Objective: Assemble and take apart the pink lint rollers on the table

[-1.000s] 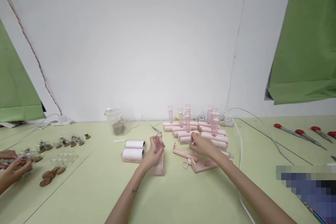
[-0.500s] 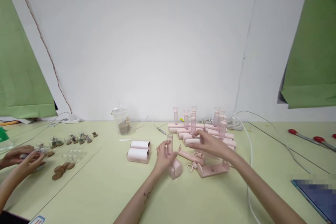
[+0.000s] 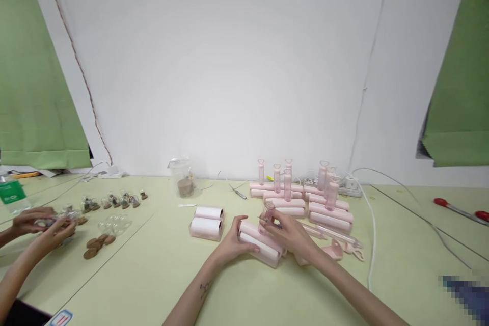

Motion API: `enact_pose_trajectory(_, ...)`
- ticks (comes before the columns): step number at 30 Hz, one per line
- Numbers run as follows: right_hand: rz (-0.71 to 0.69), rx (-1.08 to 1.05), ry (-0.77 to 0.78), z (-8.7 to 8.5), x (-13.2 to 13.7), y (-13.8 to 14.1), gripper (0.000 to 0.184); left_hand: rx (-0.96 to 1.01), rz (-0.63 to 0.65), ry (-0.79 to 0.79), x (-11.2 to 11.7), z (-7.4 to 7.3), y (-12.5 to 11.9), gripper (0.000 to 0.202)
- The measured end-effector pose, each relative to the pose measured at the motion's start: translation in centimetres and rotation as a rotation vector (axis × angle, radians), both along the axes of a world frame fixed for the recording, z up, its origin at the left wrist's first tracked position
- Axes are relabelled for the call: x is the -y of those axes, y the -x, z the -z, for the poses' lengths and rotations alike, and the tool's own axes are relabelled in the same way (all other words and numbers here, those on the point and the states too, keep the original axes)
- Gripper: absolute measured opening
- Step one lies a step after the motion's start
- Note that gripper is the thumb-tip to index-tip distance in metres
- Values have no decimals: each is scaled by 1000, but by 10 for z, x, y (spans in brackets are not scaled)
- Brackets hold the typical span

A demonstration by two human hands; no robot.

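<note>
My left hand [image 3: 229,247] is closed on the left end of a pink and white double-cylinder piece [image 3: 260,250], held tilted low over the table. A clear pinkish tube [image 3: 268,207] stands up from the top of this piece. The fingers of my right hand [image 3: 292,234] are closed round the tube; their tips are partly hidden. Just behind are similar pink double-cylinder pieces [image 3: 284,206], several carrying an upright tube with a heart-shaped loop on top [image 3: 288,183]. Loose pink parts [image 3: 332,250] lie beside and partly behind my right forearm.
Two white-topped double cylinders [image 3: 206,225] lie left of my hands. A clear bag [image 3: 183,178], a pen-like tool [image 3: 240,194] and a white cable [image 3: 370,229] are nearby. At far left, another person's hands [image 3: 57,226] handle small glass domes near brown discs [image 3: 98,245].
My right hand has come from the pink stack to the tube at my left hand. The double-cylinder piece has turned and now lies across my left hand's grip. The view has shifted slightly.
</note>
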State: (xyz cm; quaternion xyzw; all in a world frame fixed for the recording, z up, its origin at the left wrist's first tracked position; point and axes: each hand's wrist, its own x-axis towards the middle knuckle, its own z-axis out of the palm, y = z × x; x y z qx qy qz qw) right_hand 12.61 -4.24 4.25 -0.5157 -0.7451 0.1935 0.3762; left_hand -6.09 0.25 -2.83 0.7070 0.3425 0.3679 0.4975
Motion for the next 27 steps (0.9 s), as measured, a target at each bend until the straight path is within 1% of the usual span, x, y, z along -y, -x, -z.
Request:
enact_pose_trajectory(2, 38, -73, -43, -7, 0, -4, 20, 2, -28, -16, -3, 4, 0, 70)
enact_pose_trajectory(3, 64, -129, -67, -11, 0, -6, 23, 6, -34, -20, -4, 6, 1, 70)
enact_pose_trajectory(5, 99, -247, -102, -21, -1, -14, 28, 8, -101, -59, -5, 5, 1, 79)
enact_pose_trajectory(7, 113, -343, -121, -31, -1, -22, 30, 61, -254, -110, -2, -2, -1, 91)
enact_pose_trajectory(8, 114, -375, -132, -35, 0, -26, 28, 123, -327, -108, 1, -7, -2, 92)
enact_pose_trajectory(9, 108, -394, -148, -38, 0, -29, 25, 196, -375, -84, 4, -14, -4, 88)
enact_pose_trajectory(10, 93, -399, -167, -40, 1, -31, 23, 264, -390, -40, 8, -21, -7, 81)
enact_pose_trajectory(11, 65, -393, -186, -40, 2, -32, 21, 312, -370, 11, 13, -28, -9, 72)
enact_pose_trajectory(12, 25, -377, -192, -40, 3, -31, 20, 334, -305, 83, 17, -35, -13, 68)
enact_pose_trajectory(14, -65, -330, -142, -36, 6, -24, 21, 357, -92, 308, 28, -43, -20, 73)
enact_pose_trajectory(15, -100, -313, -100, -33, 8, -19, 22, 406, 3, 446, 33, -45, -24, 71)
enact_pose_trajectory(16, -119, -313, -50, -30, 10, -12, 22, 481, 68, 565, 38, -46, -28, 63)
enact_pose_trajectory(17, -120, -340, 3, -26, 12, -5, 22, 572, 93, 641, 42, -45, -31, 51)
enact_pose_trajectory(18, -109, -393, 52, -22, 13, 3, 22, 661, 72, 660, 45, -43, -34, 40)
enact_pose_trajectory(19, -84, -460, 88, -17, 14, 9, 21, 720, 17, 621, 48, -42, -37, 32)
enact_pose_trajectory(20, -49, -525, 114, -13, 14, 15, 21, 748, -35, 565, 50, -40, -39, 27)
enact_pose_trajectory(22, 7, -603, 137, -5, 12, 22, 23, 722, -86, 493, 52, -38, -41, 27)
enact_pose_trajectory(25, 24, -590, 156, 4, 7, 21, 30, 663, -70, 519, 51, -39, -40, 27)
enact_pose_trajectory(27, 5, -547, 204, 5, 4, 14, 28, 618, -16, 621, 49, -39, -36, 29)
